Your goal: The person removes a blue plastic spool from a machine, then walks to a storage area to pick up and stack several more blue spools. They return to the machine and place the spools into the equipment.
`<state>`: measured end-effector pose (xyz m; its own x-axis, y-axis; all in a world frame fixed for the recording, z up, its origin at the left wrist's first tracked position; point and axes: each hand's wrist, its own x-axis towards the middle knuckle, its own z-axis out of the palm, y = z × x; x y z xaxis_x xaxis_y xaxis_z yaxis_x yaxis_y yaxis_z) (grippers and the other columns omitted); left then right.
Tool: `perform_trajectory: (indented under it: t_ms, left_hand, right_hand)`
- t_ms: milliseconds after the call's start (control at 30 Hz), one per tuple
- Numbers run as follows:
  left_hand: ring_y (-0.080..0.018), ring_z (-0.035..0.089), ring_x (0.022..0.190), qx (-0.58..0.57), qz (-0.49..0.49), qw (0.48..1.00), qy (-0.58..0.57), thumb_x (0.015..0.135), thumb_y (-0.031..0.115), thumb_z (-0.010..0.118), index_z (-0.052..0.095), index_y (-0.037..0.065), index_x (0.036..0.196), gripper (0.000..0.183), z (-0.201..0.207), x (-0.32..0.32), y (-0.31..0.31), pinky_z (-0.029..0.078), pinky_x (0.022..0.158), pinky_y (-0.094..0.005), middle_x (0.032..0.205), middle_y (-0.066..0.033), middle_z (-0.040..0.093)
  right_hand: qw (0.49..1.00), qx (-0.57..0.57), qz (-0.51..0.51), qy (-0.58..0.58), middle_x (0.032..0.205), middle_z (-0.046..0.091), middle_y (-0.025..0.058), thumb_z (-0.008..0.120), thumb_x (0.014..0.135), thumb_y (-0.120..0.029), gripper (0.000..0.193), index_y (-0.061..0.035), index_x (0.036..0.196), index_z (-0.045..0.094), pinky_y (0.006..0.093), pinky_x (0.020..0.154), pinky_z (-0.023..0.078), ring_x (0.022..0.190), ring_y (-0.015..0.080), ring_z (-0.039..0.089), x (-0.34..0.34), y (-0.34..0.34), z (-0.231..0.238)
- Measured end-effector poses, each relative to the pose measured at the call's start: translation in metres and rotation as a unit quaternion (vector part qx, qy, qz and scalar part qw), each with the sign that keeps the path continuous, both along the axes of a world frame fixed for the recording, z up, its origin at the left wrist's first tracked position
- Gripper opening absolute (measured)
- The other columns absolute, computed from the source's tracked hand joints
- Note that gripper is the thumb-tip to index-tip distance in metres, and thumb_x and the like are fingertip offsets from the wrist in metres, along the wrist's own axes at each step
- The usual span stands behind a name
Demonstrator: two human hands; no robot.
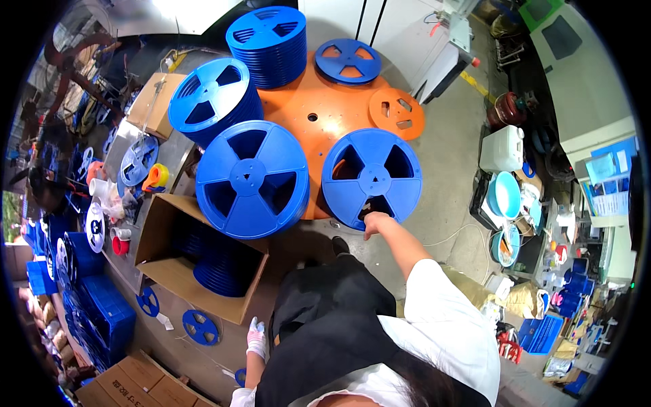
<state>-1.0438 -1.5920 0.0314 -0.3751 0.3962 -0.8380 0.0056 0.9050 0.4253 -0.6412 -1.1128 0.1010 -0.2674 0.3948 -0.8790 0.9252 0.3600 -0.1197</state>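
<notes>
My bare right hand [378, 222] reaches forward to the near edge of a blue plastic reel [373, 156]. Its fingers close round the rim beside the lowest cutout; the fingertips are partly hidden. This reel lies on the near right of an orange round-lobed table [298, 102]. My left hand [255, 339], in a white glove, hangs low beside my body with the fingers stretched and nothing in it. Closest to it is an open cardboard box [203, 268] with a stack of dark blue reels [227, 278] inside. Left of the held reel stands a tall blue reel stack [249, 178].
More blue reel stacks [215, 95] [268, 41] stand on the table's far left. A low blue reel [348, 60] and an orange disc [397, 114] lie at its far right. Loose reels [201, 327] lie on the floor. A metal bench [129, 197] runs along the left.
</notes>
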Motion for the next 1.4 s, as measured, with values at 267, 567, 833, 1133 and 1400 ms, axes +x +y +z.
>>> perform_trajectory:
  t_ms: [267, 567, 833, 1133, 1400]
  left_hand:
    - [-0.0303, 0.054, 0.116, 0.006, -0.105, 0.993, 0.047, 0.093, 0.02, 0.051, 0.042, 0.001, 0.135, 0.048, 0.077, 0.078, 0.028, 0.041, 0.099, -0.0349, 0.126, -0.0195, 0.056]
    - [-0.0306, 0.061, 0.102, 0.012, 0.081, 0.997, 0.004, 0.089, 0.016, 0.053, 0.041, 0.006, 0.138, 0.051, 0.012, 0.152, -0.06, 0.045, 0.091, -0.0341, 0.111, -0.018, 0.063]
    - [-0.025, 0.057, 0.111, 0.055, 0.148, 0.984, -0.076, 0.095, 0.003, 0.047, 0.035, 0.005, 0.141, 0.048, -0.002, 0.133, -0.087, 0.044, 0.095, -0.0308, 0.125, -0.0174, 0.056]
    - [-0.0212, 0.055, 0.113, 0.083, -0.125, 0.989, -0.015, 0.091, 0.0, 0.047, 0.037, 0.002, 0.14, 0.05, 0.027, 0.016, -0.007, 0.04, 0.097, -0.0275, 0.124, -0.0172, 0.057]
    - [-0.0362, 0.052, 0.117, 0.5, -0.289, 0.811, 0.097, 0.086, 0.005, 0.053, 0.049, 0.002, 0.13, 0.045, 0.244, 0.043, 0.141, 0.041, 0.1, -0.0369, 0.124, -0.0204, 0.055]
  right_hand:
    - [0.997, -0.047, 0.059, 0.034, 0.102, 0.066, 0.0165, 0.067, 0.069, -0.034, 0.038, -0.004, 0.091, 0.072, 0.0395, 0.083, 0.049, 0.095, 0.0311, 0.062, -0.003, 0.008, -0.071]
    - [0.997, 0.037, -0.031, 0.06, 0.114, 0.062, 0.0216, 0.069, 0.066, -0.023, 0.044, -0.0012, 0.105, 0.066, 0.0408, 0.091, 0.048, 0.107, 0.0362, 0.059, -0.017, -0.014, -0.069]
    - [0.991, 0.099, -0.079, 0.05, 0.106, 0.066, 0.0181, 0.066, 0.068, -0.027, 0.035, -0.0068, 0.096, 0.07, 0.0421, 0.084, 0.051, 0.099, 0.0345, 0.063, -0.009, -0.019, -0.067]
    - [0.864, 0.016, -0.359, 0.352, 0.095, 0.066, 0.0143, 0.075, 0.068, -0.024, 0.046, 0.0017, 0.104, 0.062, 0.0349, 0.08, 0.049, 0.085, 0.0252, 0.063, -0.006, -0.093, 0.111]
    - [0.65, -0.132, -0.556, 0.501, 0.089, 0.061, 0.0099, 0.078, 0.068, -0.023, 0.052, -0.0002, 0.108, 0.056, 0.0336, 0.075, 0.049, 0.08, 0.021, 0.06, -0.04, -0.246, 0.246]
